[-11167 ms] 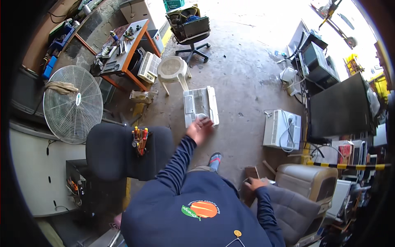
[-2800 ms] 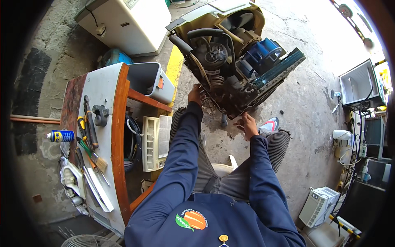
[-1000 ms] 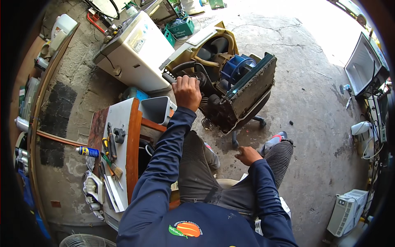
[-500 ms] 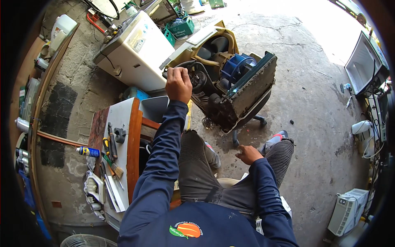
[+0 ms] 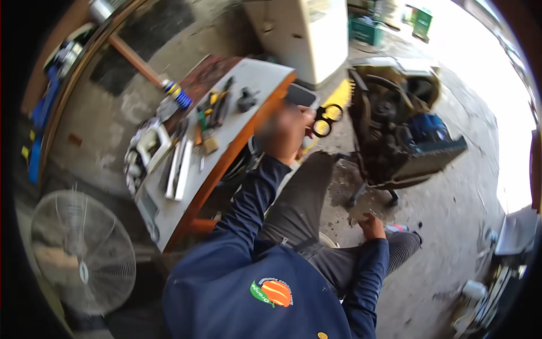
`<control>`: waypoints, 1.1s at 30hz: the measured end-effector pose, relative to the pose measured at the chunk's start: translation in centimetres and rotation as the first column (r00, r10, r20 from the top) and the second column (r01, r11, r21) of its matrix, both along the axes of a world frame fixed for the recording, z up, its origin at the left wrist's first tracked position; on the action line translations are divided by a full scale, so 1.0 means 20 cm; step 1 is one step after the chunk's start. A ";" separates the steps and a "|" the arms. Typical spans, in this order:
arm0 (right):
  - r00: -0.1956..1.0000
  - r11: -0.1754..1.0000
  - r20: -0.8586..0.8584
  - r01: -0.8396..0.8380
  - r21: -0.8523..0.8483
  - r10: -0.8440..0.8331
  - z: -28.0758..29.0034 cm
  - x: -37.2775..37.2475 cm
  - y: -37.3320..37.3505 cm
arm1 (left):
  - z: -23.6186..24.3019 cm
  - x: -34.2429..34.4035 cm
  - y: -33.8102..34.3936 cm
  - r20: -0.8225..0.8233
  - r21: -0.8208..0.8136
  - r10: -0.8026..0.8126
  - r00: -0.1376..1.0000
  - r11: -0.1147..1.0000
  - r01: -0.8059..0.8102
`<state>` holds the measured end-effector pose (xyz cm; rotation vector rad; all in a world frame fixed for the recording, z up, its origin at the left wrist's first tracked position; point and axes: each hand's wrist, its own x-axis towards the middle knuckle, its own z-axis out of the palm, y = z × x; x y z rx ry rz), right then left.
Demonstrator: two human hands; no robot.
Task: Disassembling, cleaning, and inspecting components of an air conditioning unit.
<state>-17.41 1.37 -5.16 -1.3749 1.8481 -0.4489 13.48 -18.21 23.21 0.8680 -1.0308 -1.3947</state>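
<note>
My left hand (image 5: 282, 133), partly smeared, is raised beside the white-topped bench. Its fingers are closed on a black double-ring piece (image 5: 328, 120), whose two round openings show the yellow behind them. My right hand (image 5: 372, 226) hangs by my right knee with its fingers loosely apart and nothing visible in it. In front of me, to the right, an opened air conditioner (image 5: 389, 124) sits tilted on a wheeled base. Its dirty coil, a blue fan wheel (image 5: 427, 128) and dark inner parts are exposed.
On the bench (image 5: 248, 70) lie pliers (image 5: 220, 104), a brush (image 5: 209, 141), a black knob-like part (image 5: 247, 100) and white strips (image 5: 182, 169). A blue spray can (image 5: 176, 94) stands past it. A standing fan (image 5: 83, 251) is at lower left, a white appliance (image 5: 316, 34) behind.
My left hand has come away from the air conditioner toward the bench, and the black double-ring piece now shows in it. The view has swung left; my right hand stays by the knee.
</note>
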 end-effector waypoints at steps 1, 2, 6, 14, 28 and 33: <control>0.999 1.000 -0.047 0.007 -0.005 -0.007 -0.02 -0.01 0.00 | 0.00 0.11 0.08 -0.071 0.080 -0.067 0.995 0.994 0.073; 1.000 1.000 -0.010 -0.009 -0.014 0.009 -0.05 -0.03 0.00 | 0.02 0.25 0.18 -0.071 0.076 0.027 0.997 0.997 -0.022; 0.982 0.984 -0.077 -0.174 -0.035 0.171 -0.08 -0.05 -0.07 | 0.17 0.71 0.56 0.132 -0.064 0.308 0.942 0.951 -0.302; 0.967 0.971 -0.119 -0.214 0.102 0.226 -0.06 -0.06 -0.15 | 0.30 1.52 0.98 0.714 -0.570 0.697 0.072 0.638 -0.518; 0.994 0.993 0.020 -0.111 0.049 0.110 -0.13 -0.14 -0.11 | 0.20 1.64 0.88 0.796 -0.576 0.586 -0.155 0.652 -0.492; 0.990 0.993 0.095 -0.111 0.041 0.107 -0.19 -0.16 -0.12 | 0.16 1.64 0.92 0.799 -0.520 0.595 -0.089 0.609 -0.599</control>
